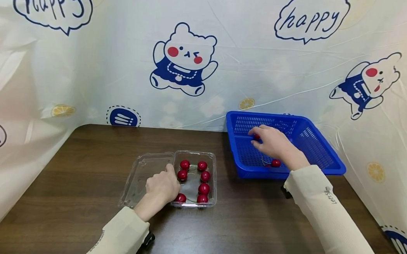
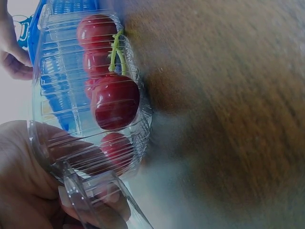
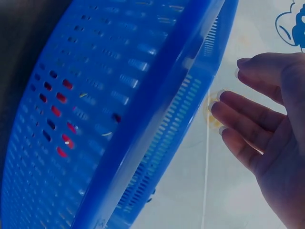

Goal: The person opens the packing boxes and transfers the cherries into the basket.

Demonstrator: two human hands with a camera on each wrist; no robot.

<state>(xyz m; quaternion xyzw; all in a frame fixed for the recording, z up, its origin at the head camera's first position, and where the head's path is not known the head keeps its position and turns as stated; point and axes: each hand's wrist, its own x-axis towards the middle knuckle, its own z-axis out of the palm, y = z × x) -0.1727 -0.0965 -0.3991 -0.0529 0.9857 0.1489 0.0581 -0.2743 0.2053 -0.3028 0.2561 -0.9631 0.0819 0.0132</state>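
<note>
A clear plastic clamshell box (image 1: 215, 182) lies on the table with its lid (image 1: 138, 173) folded out to the left. Red cherries (image 1: 204, 189), several of them, line its two sides, some with green stems. My left hand (image 1: 161, 183) grips the box at its hinge side, thumb and fingers around the edge in the left wrist view. Over the blue basket (image 1: 256, 172) hovers my right hand (image 1: 274, 143), fingers parted and holding nothing in the right wrist view. One cherry (image 1: 256, 137) shows by its fingertips, another cherry (image 1: 276, 163) beneath the wrist.
The brown wooden table (image 1: 80, 189) runs back to a printed curtain (image 1: 123, 60) that hangs behind and along both sides. The basket's raised, perforated walls stand to the right of the box.
</note>
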